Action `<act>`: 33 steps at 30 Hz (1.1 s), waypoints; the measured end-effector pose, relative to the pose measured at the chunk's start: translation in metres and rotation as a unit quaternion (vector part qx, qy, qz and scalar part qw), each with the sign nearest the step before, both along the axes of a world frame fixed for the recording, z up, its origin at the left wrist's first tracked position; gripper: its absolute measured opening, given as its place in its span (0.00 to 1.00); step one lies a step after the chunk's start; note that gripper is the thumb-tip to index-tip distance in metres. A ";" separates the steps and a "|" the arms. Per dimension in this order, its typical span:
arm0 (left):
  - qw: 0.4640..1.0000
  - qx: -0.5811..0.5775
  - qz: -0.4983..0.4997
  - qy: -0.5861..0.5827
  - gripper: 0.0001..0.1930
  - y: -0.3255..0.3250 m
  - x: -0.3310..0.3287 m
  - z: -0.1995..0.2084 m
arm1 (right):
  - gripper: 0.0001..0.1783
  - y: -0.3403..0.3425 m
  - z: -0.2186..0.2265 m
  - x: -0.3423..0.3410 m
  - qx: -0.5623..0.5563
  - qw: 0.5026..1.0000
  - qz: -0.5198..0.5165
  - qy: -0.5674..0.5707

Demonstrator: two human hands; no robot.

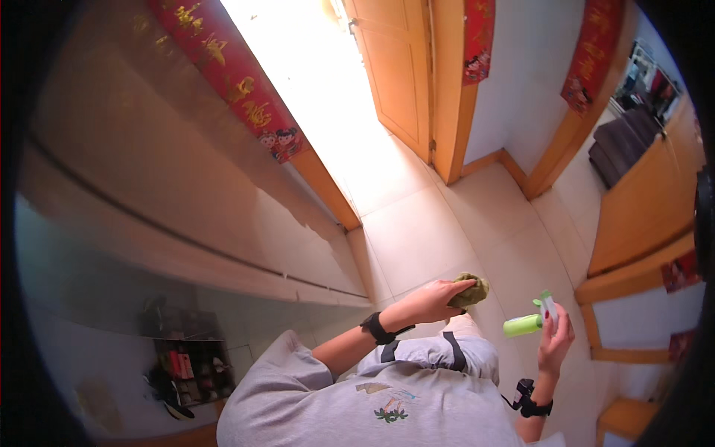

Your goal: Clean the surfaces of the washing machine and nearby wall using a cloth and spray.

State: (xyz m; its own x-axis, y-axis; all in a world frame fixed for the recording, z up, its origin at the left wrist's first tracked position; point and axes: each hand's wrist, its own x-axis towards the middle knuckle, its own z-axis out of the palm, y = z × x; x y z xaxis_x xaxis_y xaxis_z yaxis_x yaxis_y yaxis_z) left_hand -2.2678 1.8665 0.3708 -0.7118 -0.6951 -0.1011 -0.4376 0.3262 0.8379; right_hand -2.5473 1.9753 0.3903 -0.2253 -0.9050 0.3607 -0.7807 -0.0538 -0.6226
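My left hand (pixel 438 299) is closed on a crumpled olive-green cloth (pixel 470 292), held out in front of my body at the middle of the view. To the right of it, my right hand (pixel 557 337) grips the white and green head of a spray bottle (pixel 523 325). The bottle's light green body points left, toward the cloth, and does not touch it. Both wrists carry black straps, and a small dark device sits by the right one.
Pale floor tiles (pixel 417 238) run toward a bright doorway with an open wooden door (pixel 395 67). A long glossy panel (pixel 186 171) lines the left side. Another wooden door (pixel 644 194) and a dark upholstered seat (pixel 624 145) are at the right. Red banners (pixel 477 37) hang by the doorways.
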 end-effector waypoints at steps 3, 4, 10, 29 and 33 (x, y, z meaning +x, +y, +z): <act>0.997 -0.022 0.071 0.037 0.35 -0.061 0.016 -0.041 | 0.14 -0.108 -0.003 -0.001 0.035 0.997 0.070 0.018; 0.994 -0.016 0.107 -0.028 0.35 -0.081 0.027 -0.048 | 0.12 -0.149 -0.011 0.003 0.001 0.995 0.096 0.020; 0.929 0.034 0.368 -0.008 0.33 -0.160 0.073 -0.021 | 0.14 -0.345 0.014 0.062 -0.092 0.955 0.282 -0.023; 0.986 -0.055 0.156 -0.028 0.52 -0.636 0.233 0.006 | 0.12 -0.760 0.051 0.302 -0.112 0.922 0.273 -0.249; 0.977 -0.061 0.203 0.031 0.38 -0.737 0.260 0.016 | 0.12 -0.860 0.049 0.359 -0.037 0.911 0.260 -0.319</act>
